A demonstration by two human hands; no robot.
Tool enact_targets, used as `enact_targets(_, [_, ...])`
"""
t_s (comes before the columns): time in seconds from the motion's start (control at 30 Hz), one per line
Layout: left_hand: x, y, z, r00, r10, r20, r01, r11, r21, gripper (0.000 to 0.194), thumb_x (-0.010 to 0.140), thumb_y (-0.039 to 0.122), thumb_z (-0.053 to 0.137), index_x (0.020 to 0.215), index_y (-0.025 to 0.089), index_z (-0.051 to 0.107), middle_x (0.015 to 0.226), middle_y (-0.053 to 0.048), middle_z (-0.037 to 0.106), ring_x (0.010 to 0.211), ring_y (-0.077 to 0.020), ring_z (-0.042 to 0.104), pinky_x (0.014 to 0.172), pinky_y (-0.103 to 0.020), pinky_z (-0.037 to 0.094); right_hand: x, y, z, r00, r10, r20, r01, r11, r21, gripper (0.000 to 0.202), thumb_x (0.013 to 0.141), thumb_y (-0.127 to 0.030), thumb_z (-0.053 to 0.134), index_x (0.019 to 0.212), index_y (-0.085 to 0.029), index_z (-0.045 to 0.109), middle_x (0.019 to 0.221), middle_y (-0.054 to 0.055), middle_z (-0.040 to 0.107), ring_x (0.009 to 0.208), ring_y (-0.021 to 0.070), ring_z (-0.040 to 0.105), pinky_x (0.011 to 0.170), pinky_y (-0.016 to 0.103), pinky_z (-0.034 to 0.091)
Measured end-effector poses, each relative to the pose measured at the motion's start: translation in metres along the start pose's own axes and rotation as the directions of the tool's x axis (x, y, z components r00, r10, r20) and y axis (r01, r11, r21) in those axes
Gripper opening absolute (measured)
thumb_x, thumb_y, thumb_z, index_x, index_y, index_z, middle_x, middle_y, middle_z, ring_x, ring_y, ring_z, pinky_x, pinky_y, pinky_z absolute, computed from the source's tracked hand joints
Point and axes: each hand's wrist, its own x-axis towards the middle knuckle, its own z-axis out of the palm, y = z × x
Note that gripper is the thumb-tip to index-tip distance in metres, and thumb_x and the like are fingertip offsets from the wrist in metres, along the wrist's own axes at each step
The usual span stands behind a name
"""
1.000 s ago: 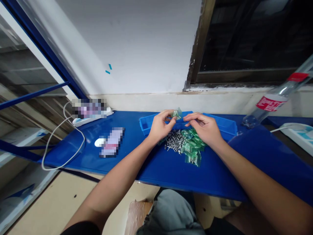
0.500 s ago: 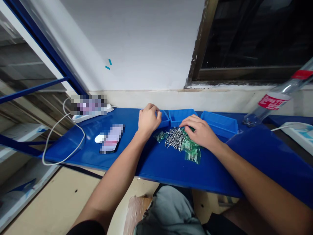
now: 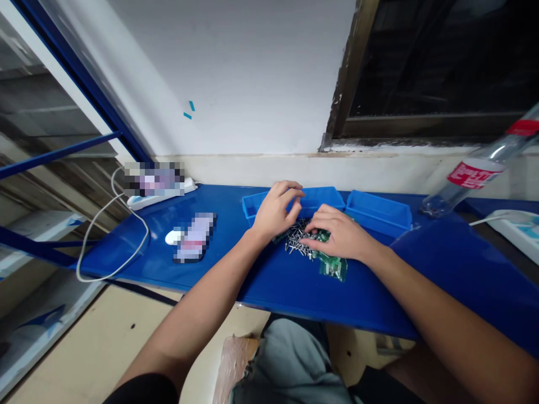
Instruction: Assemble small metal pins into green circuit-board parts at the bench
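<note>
A pile of small shiny metal pins [image 3: 298,238], rivet-like in shape, lies on the blue table. My right hand [image 3: 337,233] reaches over its right side, thumb and fingers apart with pins visible in the gap. Under that palm, partly hidden, are green-tinted clear plastic bags [image 3: 334,268] with small parts inside. My left hand [image 3: 278,210] hovers at the pile's far left edge, its fingers curved and the thumb held away from them; nothing shows in it. Just behind the hands stand a left blue bin [image 3: 249,206], a middle blue bin [image 3: 324,197] and a right blue bin [image 3: 379,213].
On the left of the blue table [image 3: 269,286] lie a blurred phone [image 3: 196,238] and a white round object [image 3: 172,238]. A power strip [image 3: 162,193] with a looping white cable sits farther back. A tilted plastic bottle [image 3: 474,174] and another white strip [image 3: 516,230] are at right.
My left hand has moved right from the left bin to the pile, uncovering that bin. My right hand has shifted slightly left and down over the pins, its thumb now spread from the fingers.
</note>
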Motion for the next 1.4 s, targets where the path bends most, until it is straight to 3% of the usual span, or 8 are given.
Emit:
enact_targets(0.2, [-0.003,0.006,0.011,0.996,0.048,0.071,-0.042,0.996,-0.080,0.022,0.100,0.015,0.053,0.114,0.020,0.068,0.124,-0.012,0.069,0.117,-0.0254,0.064,0.104,-0.047,0.054,0.000,0.000,0.005,0.997,-0.033,-0.070,0.038,0.997,0.074,0.028,0.100,-0.038,0.069,0.076,-0.024,0.072,0.075,0.004,0.072,0.082,0.0234,0.063,0.080,0.041,0.051])
enact_targets(0.4, [-0.003,0.005,0.012,0.995,0.051,0.090,-0.041,0.993,-0.108,0.023,0.100,0.015,0.052,0.116,0.021,0.068,0.121,-0.010,0.071,0.116,-0.0250,0.065,0.105,-0.047,0.054,-0.002,-0.003,0.005,0.983,0.071,-0.171,-0.047,0.989,0.139,0.028,0.102,-0.039,0.067,0.080,-0.023,0.073,0.072,0.001,0.067,0.064,0.0161,0.059,0.063,0.032,0.046])
enact_targets(0.67, [-0.002,0.009,0.011,0.985,0.043,0.170,-0.023,0.993,-0.116,0.024,0.101,0.018,0.050,0.116,0.020,0.069,0.116,-0.011,0.074,0.110,-0.0255,0.066,0.100,-0.047,0.056,-0.003,-0.001,-0.002,0.954,0.174,-0.245,-0.139,0.978,0.154,0.024,0.103,-0.040,0.064,0.088,-0.024,0.073,0.072,-0.002,0.070,0.059,0.0131,0.058,0.062,0.029,0.044])
enact_targets(0.77, [-0.002,0.011,0.010,0.974,0.048,0.223,-0.018,0.991,-0.133,0.028,0.101,0.020,0.048,0.120,0.018,0.069,0.116,-0.011,0.075,0.110,-0.0262,0.067,0.100,-0.047,0.057,-0.004,0.000,-0.004,0.914,0.248,-0.320,-0.185,0.959,0.216,0.026,0.102,-0.043,0.064,0.087,-0.023,0.074,0.067,-0.003,0.067,0.056,0.0130,0.056,0.059,0.028,0.043])
enact_targets(0.97, [-0.003,0.017,0.009,0.945,0.106,0.310,-0.042,0.978,-0.205,0.046,0.098,0.024,0.052,0.143,0.020,0.057,0.126,-0.009,0.076,0.121,-0.0272,0.066,0.108,-0.047,0.054,0.000,-0.001,-0.006,0.765,0.473,-0.438,-0.224,0.832,0.507,0.033,0.098,-0.051,0.069,0.082,-0.022,0.069,0.059,-0.003,0.060,0.051,0.0129,0.052,0.050,0.027,0.041])
enact_targets(1.07, [-0.004,0.017,0.012,0.947,0.101,0.304,-0.037,0.977,-0.208,0.056,0.098,0.032,0.058,0.151,0.019,0.049,0.131,-0.012,0.073,0.121,-0.0293,0.066,0.108,-0.049,0.053,0.003,-0.004,-0.007,0.757,0.494,-0.429,-0.181,0.788,0.588,0.031,0.093,-0.052,0.075,0.086,-0.023,0.066,0.065,-0.002,0.063,0.056,0.0134,0.056,0.053,0.027,0.045])
enact_targets(1.23, [-0.006,0.015,0.018,0.959,0.076,0.274,-0.010,0.972,-0.234,0.044,0.101,0.036,0.061,0.142,0.019,0.057,0.119,-0.011,0.075,0.112,-0.0280,0.070,0.102,-0.048,0.057,0.005,-0.003,-0.006,0.766,0.481,-0.427,-0.137,0.771,0.622,0.030,0.091,-0.051,0.077,0.090,-0.024,0.064,0.075,0.000,0.064,0.067,0.0159,0.062,0.062,0.029,0.055])
enact_targets(1.4, [-0.007,0.016,0.021,0.988,-0.025,0.155,0.067,0.959,-0.276,0.043,0.103,0.033,0.061,0.144,0.020,0.056,0.122,-0.012,0.074,0.105,-0.0243,0.072,0.094,-0.043,0.060,0.006,0.005,-0.003,0.742,0.508,-0.438,-0.128,0.748,0.651,0.039,0.087,-0.049,0.081,0.113,-0.027,0.063,0.101,0.007,0.068,0.096,0.0234,0.070,0.087,0.039,0.063])
